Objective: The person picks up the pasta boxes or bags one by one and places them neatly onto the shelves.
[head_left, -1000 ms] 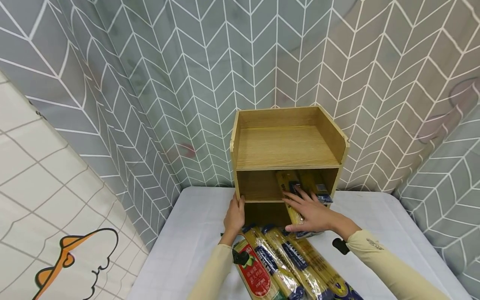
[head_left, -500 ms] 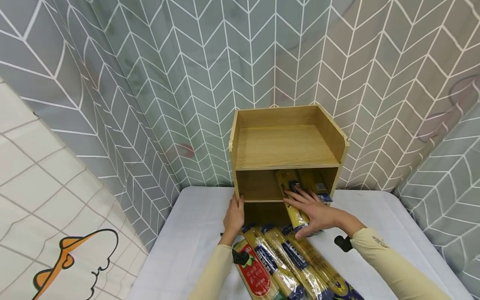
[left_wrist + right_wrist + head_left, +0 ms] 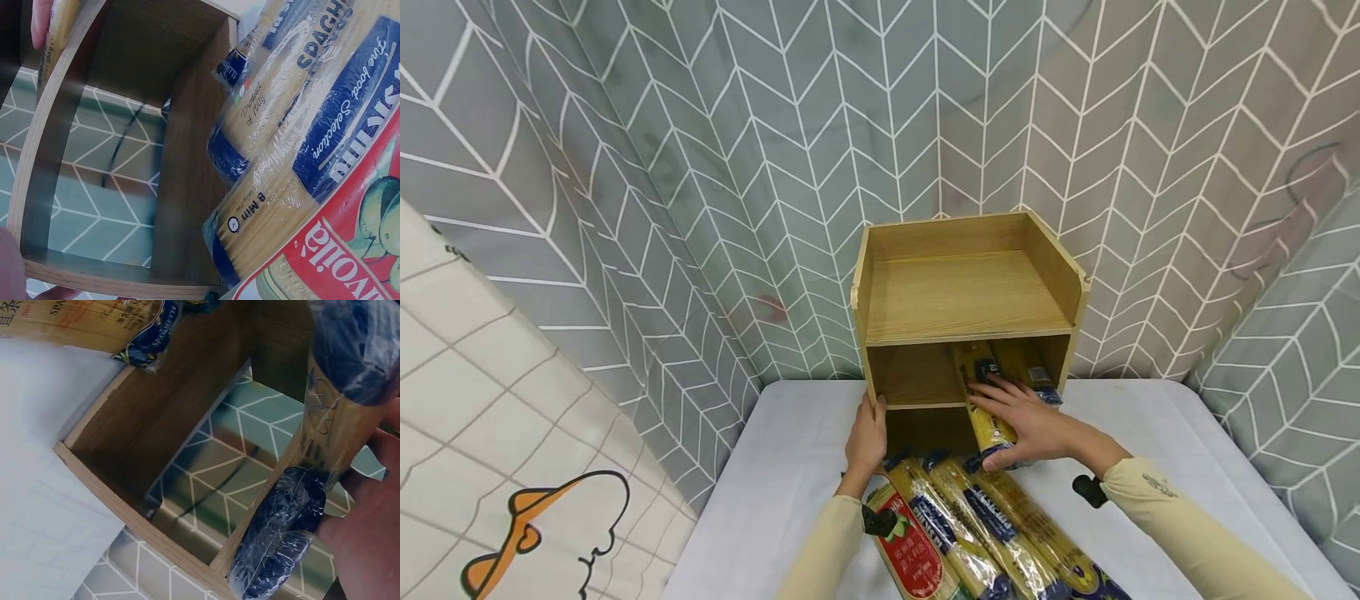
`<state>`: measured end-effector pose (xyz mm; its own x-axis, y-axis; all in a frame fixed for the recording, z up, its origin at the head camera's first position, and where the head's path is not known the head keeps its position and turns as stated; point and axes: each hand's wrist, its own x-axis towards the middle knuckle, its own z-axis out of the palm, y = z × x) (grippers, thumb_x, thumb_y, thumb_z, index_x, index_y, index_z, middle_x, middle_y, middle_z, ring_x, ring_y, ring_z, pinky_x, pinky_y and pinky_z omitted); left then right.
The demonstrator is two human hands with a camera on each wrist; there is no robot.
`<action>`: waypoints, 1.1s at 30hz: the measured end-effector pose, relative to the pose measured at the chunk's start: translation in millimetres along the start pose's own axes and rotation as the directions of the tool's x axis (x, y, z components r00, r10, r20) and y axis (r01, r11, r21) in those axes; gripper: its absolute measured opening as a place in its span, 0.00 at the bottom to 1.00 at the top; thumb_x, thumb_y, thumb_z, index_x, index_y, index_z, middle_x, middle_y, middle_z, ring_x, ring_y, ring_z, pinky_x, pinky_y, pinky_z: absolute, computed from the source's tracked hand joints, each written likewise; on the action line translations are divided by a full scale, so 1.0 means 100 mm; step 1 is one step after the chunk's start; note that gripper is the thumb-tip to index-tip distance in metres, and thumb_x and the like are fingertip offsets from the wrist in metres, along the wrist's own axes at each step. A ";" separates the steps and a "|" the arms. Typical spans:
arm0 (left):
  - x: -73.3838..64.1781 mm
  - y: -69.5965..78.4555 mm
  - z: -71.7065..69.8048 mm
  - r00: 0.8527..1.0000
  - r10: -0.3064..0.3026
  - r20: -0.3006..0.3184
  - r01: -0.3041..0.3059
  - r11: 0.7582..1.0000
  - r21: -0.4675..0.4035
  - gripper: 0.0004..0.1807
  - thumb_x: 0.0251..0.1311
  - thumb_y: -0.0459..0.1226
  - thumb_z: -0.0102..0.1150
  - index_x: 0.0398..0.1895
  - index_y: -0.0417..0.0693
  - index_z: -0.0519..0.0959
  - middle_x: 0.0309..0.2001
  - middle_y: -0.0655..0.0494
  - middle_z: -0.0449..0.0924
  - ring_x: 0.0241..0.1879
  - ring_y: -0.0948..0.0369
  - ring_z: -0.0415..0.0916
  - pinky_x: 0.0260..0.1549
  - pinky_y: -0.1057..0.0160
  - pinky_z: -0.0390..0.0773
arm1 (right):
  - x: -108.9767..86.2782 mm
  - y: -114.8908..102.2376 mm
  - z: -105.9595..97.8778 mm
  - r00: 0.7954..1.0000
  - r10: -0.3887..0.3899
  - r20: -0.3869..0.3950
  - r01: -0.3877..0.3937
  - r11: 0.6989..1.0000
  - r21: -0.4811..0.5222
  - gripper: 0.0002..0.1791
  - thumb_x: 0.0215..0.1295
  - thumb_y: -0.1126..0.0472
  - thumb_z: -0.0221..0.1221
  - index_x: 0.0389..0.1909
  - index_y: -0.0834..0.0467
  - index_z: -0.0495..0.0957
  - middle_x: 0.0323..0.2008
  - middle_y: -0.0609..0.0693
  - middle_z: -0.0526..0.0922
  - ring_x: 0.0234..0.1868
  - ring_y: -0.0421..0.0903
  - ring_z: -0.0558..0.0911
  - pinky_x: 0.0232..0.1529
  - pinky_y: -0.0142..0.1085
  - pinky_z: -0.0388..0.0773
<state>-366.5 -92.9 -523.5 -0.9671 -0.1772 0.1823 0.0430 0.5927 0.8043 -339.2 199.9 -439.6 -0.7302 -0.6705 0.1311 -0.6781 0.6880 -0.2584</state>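
A wooden shelf unit [image 3: 970,292] stands on the table. My left hand [image 3: 867,437] grips the front edge of its left side panel. My right hand [image 3: 1037,425] rests on a spaghetti pack [image 3: 989,429] with fingers spread across the top and the thumb by its near end. That pack lies partly inside the middle compartment and sticks out over the front edge. In the right wrist view, the blue wrapper end of the pack [image 3: 356,347] shows beside the thumb. Another pasta pack [image 3: 1018,360] lies to its right inside the same compartment.
Several pasta packs [image 3: 992,517] lie side by side on the white table [image 3: 775,467] before the shelf, including one with a red label [image 3: 913,546]. The lower compartment [image 3: 928,429] opens behind them. A patterned curtain [image 3: 805,208] hangs at the back.
My right thumb has shifted slightly toward the near end of the spaghetti pack, exposing more of its end. The left hand keeps its place on the side panel. The head view has tilted slightly.
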 end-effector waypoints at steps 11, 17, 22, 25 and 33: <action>0.02 -0.02 -0.01 1.000 -0.012 -0.003 0.012 1.000 0.000 0.31 0.83 0.52 0.32 0.80 0.48 0.59 0.64 0.38 0.76 0.61 0.37 0.78 0.52 0.31 0.77 | 0.04 0.03 0.07 0.992 0.013 -0.122 -0.019 0.998 -0.055 0.49 0.61 0.34 0.66 0.75 0.59 0.67 0.76 0.58 0.68 0.75 0.66 0.67 0.67 0.70 0.66; 0.06 -0.02 0.00 1.000 -0.003 -0.009 0.003 1.000 -0.003 0.31 0.83 0.52 0.32 0.80 0.50 0.59 0.64 0.39 0.77 0.61 0.37 0.78 0.52 0.31 0.77 | 0.07 0.01 0.10 0.983 0.064 -0.172 -0.082 0.992 -0.100 0.48 0.62 0.33 0.65 0.75 0.58 0.68 0.75 0.58 0.70 0.75 0.64 0.69 0.67 0.68 0.67; 0.06 -0.01 0.01 1.000 0.000 -0.018 0.000 1.000 0.001 0.31 0.82 0.53 0.32 0.80 0.50 0.59 0.62 0.40 0.77 0.59 0.37 0.79 0.50 0.31 0.78 | 0.07 0.01 0.15 0.967 0.077 -0.241 -0.110 0.986 -0.126 0.45 0.63 0.36 0.65 0.75 0.57 0.68 0.75 0.57 0.71 0.74 0.63 0.69 0.67 0.68 0.67; 0.06 -0.01 0.02 1.000 0.000 -0.010 0.000 1.000 0.008 0.31 0.82 0.53 0.32 0.80 0.49 0.59 0.63 0.40 0.77 0.59 0.37 0.79 0.50 0.32 0.78 | 0.08 0.02 0.20 0.954 0.081 -0.290 -0.125 0.983 -0.135 0.42 0.65 0.38 0.64 0.74 0.56 0.69 0.74 0.57 0.72 0.74 0.62 0.70 0.65 0.69 0.67; 0.03 -0.02 0.02 1.000 -0.003 -0.007 0.003 1.000 0.021 0.32 0.83 0.53 0.31 0.80 0.47 0.59 0.63 0.39 0.77 0.60 0.37 0.79 0.48 0.32 0.78 | 0.15 0.04 0.30 0.937 0.125 -0.325 -0.183 0.971 -0.156 0.37 0.69 0.41 0.61 0.74 0.55 0.70 0.75 0.56 0.70 0.76 0.62 0.68 0.63 0.72 0.66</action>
<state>-369.6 -93.1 -526.0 -0.9654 -0.1849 0.1839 0.0344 0.6087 0.7926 -350.8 184.0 -467.6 -0.7961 -0.4524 0.4019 -0.5372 0.8341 -0.1252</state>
